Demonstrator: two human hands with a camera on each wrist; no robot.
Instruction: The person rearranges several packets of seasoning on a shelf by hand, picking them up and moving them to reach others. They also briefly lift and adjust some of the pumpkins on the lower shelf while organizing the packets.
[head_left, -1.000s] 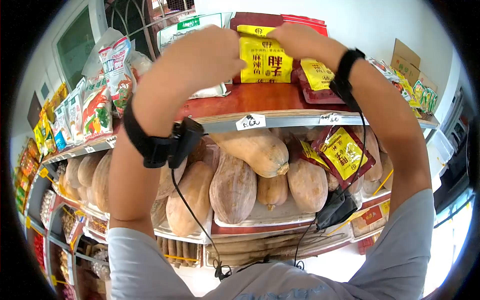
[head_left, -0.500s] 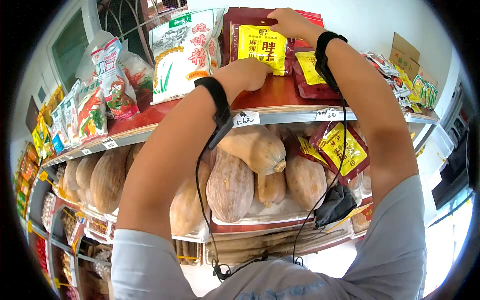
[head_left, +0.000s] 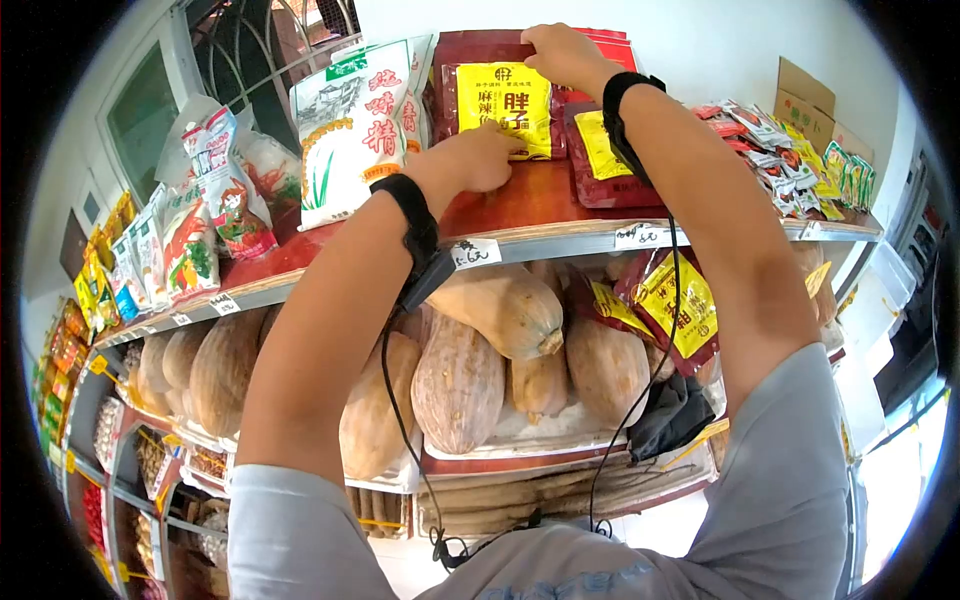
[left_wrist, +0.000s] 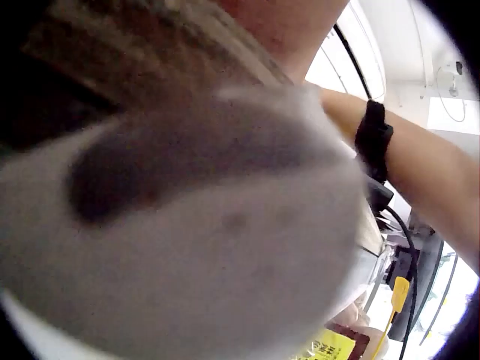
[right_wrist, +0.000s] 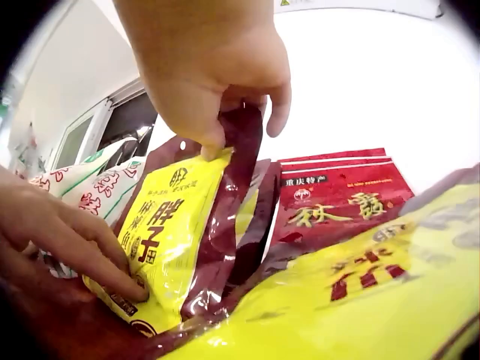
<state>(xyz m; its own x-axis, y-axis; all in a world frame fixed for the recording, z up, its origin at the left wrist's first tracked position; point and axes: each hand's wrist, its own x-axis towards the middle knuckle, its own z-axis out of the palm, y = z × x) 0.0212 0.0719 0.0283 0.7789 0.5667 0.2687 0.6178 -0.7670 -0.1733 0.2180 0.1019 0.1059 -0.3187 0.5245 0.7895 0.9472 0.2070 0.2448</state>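
A maroon seasoning packet [head_left: 512,100] with a yellow label stands upright on the red shelf top [head_left: 545,195]. At its top edge my right hand [head_left: 568,55] pinches the maroon corner between thumb and fingers, clearest in the right wrist view. Low on the packet's front, the extended fingers of my left hand [head_left: 478,162] press against the yellow label [right_wrist: 176,217]. To the left, close by, is a white bag [head_left: 350,130] with red characters. Red packets [right_wrist: 337,191] stand to the right, behind a second yellow-labelled packet [head_left: 600,150] lying tilted.
Below the shelf's metal edge, with its paper price tags [head_left: 475,252], lie several pumpkins [head_left: 460,380] and two more maroon packets [head_left: 675,305]. Small sachets [head_left: 765,150] are heaped at the right. A blurred pale shape [left_wrist: 225,277] fills most of the left wrist view.
My left hand has come down from the packet's upper left side to its lower front, uncovering the white bag. The right hand stays at the packet's top. The head view has shifted slightly.
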